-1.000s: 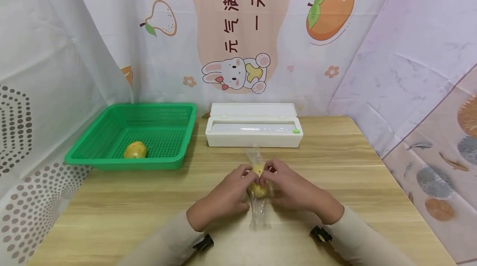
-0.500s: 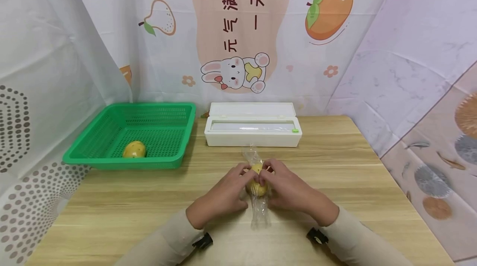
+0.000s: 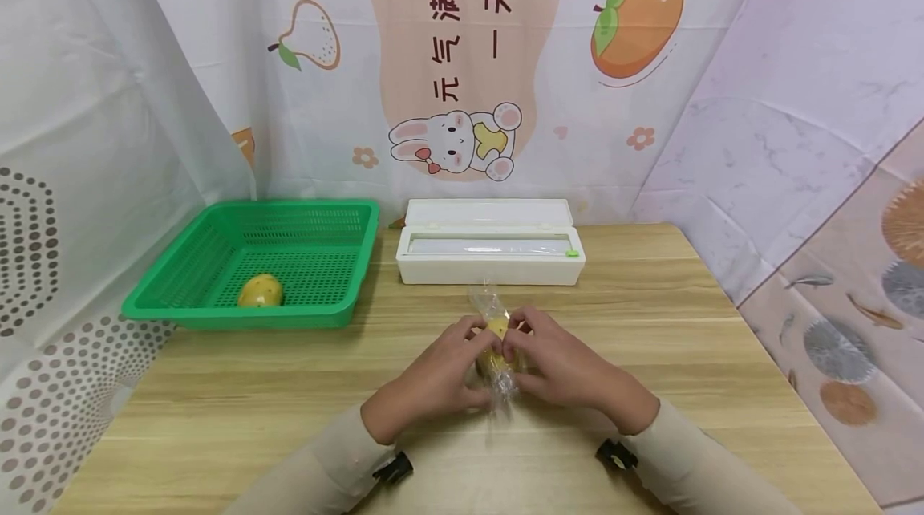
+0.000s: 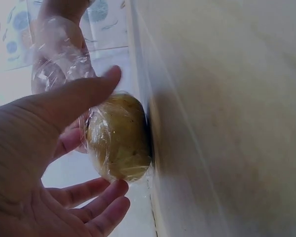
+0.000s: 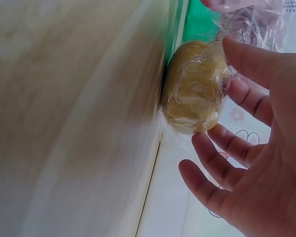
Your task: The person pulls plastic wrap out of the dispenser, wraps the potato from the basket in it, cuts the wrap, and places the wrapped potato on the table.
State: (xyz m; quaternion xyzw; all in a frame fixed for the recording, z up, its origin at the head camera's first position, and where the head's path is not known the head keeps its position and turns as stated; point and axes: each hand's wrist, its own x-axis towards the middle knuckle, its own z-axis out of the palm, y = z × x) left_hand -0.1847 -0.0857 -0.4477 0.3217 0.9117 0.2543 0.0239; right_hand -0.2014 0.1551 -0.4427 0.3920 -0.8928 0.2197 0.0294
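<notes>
Between my two hands lies a yellow potato (image 4: 121, 138) wrapped in clear cling film (image 3: 503, 387), on the wooden table. My left hand (image 3: 446, 371) holds it from the left, and my right hand (image 3: 566, 362) from the right. In the head view the index fingers curl in over the top of the potato, while both thumbs reach the bunched film at its near end. The right wrist view has the fingertips right at the potato's side and the film crinkled near the thumb. A loose tail of film sticks out at the far end.
Behind the hands stands a white cling film box (image 3: 491, 272), its lid up and a green slider at its right end. At the left, a green plastic basket (image 3: 245, 318) holds another potato (image 3: 261, 290). Printed cloth hangs around the table (image 3: 635, 322).
The thumbs have moved in toward the potato's near end. The near tail of cling film, spread out long before, is now bunched up against the potato. Basket and box stay put.
</notes>
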